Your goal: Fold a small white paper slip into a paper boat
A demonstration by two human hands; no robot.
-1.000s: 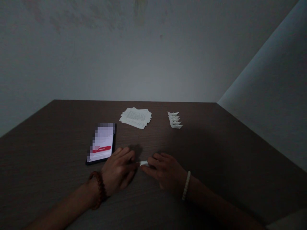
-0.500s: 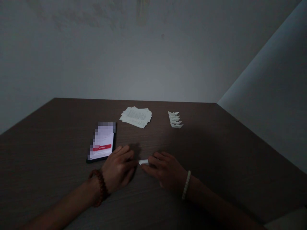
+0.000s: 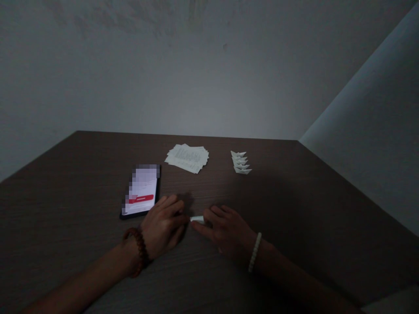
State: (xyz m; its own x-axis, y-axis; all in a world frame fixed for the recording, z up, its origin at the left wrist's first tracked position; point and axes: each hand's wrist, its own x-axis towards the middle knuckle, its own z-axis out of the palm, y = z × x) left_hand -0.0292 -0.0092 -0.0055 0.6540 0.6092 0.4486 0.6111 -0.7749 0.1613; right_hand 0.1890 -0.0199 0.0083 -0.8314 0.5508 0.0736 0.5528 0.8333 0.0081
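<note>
A small folded piece of white paper (image 3: 197, 219) lies low over the brown table between my two hands. My right hand (image 3: 225, 229) pinches it from the right, thumb below and fingers above, hiding part of it. At the paper's left tip, my left hand (image 3: 165, 222) has its fingers curled, with thumb and forefinger closed on that end. A dark beaded bracelet is on my left wrist and a pale one on my right.
Left of my left hand lies a phone (image 3: 142, 192) with a lit screen. Farther back is a loose stack of printed paper sheets (image 3: 188, 158). Several folded paper boats (image 3: 241, 163) stand in a row at the back right. A wall (image 3: 196, 87) rises behind the table (image 3: 98, 174).
My view has shifted slightly, so everything sits a little differently in the picture. Both hands stay at the folded paper, with the visible part of it turned only slightly.
</note>
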